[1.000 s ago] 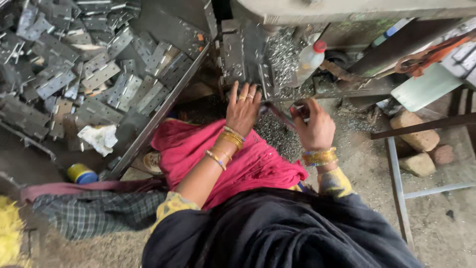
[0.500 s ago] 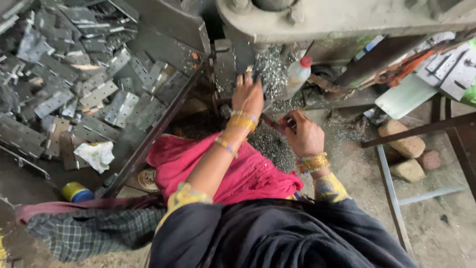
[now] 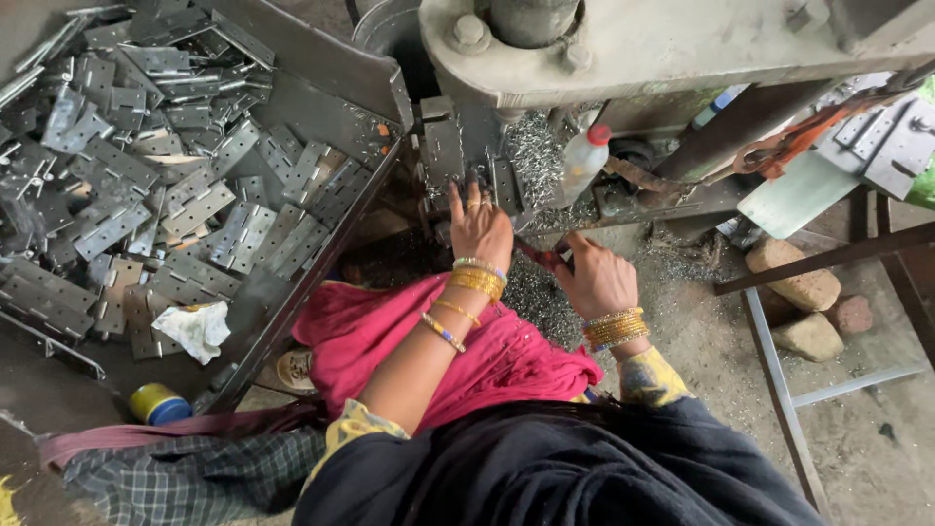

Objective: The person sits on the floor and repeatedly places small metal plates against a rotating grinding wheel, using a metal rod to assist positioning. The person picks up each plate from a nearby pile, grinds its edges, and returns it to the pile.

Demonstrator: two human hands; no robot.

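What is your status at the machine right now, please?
Left hand flat, fingers spread on the grey metal press bed. Right hand closed on a thin red-handled tool. Silver metal shavings heaped beside a white plastic bottle.

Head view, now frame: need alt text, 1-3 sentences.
Seen from above, a person's left hand reaches to the bed of a grey press machine while the right hand grips a red-handled tool. A tray of flat metal hinge plates sits to the left, a small plastic bottle behind.
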